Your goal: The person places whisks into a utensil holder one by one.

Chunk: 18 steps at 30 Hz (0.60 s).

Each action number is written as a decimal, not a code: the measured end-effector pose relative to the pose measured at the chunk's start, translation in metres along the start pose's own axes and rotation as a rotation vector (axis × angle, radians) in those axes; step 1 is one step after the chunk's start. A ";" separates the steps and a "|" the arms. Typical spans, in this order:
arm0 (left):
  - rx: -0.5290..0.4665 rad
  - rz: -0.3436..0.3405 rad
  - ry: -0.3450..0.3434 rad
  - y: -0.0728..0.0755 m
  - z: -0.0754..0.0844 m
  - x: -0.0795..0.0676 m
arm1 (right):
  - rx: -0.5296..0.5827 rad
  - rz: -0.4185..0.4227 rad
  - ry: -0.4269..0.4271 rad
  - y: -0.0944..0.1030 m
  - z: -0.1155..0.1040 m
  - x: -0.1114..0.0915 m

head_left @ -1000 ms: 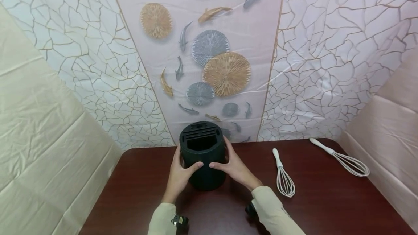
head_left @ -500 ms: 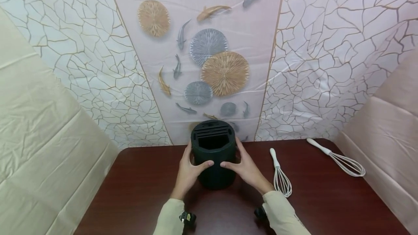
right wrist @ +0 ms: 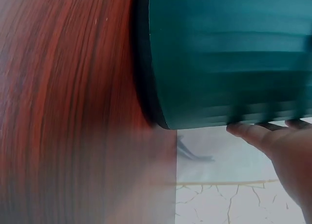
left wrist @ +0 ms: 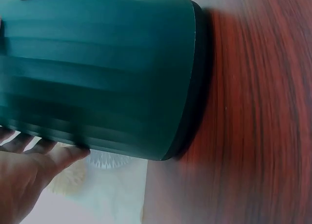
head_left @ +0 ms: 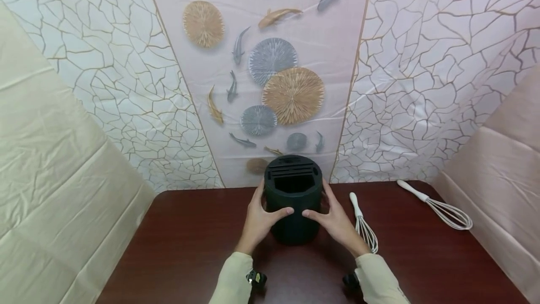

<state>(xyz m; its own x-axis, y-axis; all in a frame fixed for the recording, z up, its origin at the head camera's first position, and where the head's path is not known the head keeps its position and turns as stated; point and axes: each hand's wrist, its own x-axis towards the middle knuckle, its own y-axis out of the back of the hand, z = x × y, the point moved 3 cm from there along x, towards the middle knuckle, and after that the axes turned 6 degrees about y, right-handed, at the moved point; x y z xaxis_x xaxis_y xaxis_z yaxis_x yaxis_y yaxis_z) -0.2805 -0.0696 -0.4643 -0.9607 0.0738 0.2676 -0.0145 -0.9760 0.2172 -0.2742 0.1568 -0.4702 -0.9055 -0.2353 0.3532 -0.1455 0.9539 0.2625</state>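
A dark green, round utensil holder [head_left: 295, 215] stands upright at the middle of the table, its black top cut with narrow slots and one large opening. On its left side my left hand [head_left: 262, 222] grips it, thumb across the front. My right hand [head_left: 335, 222] holds the opposite side in the same way, so the two thumb tips lie close together. In the left wrist view the fingers [left wrist: 41, 148] reach along the ribbed wall of the holder [left wrist: 97, 63]. Whether its black base [right wrist: 144, 63] touches the tabletop I cannot tell.
A white whisk [head_left: 366, 229] lies right of the holder, partly behind my right forearm. Another whisk [head_left: 438, 205] lies near the back right corner of the dark red-brown table [head_left: 190, 247]. Patterned cloth [head_left: 291, 36] hangs behind the table, with beige cloth [head_left: 55, 177] at the sides.
Both hands have moved the utensil holder to the right, nearer the whisks. Their grip looks the same throughout. My right forearm now covers part of the nearer whisk.
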 end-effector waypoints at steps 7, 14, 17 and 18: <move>0.042 -0.019 0.018 -0.007 -0.006 0.001 | -0.005 -0.005 0.011 0.006 0.002 -0.004; 0.171 -0.002 0.030 0.003 0.005 0.006 | 0.010 -0.011 0.000 0.007 0.006 -0.005; 0.197 -0.006 -0.073 0.007 0.018 0.015 | 0.009 -0.006 -0.013 0.009 0.004 -0.005; 0.200 -0.015 -0.118 0.008 0.022 0.019 | 0.012 0.000 -0.018 0.010 0.004 -0.005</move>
<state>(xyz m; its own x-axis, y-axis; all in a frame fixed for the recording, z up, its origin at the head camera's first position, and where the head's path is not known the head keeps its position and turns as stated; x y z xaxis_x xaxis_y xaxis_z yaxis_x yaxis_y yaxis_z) -0.2927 -0.0717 -0.4365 -0.9216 0.1227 0.3681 0.0383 -0.9153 0.4009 -0.2721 0.1679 -0.4728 -0.9127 -0.2319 0.3365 -0.1503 0.9562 0.2513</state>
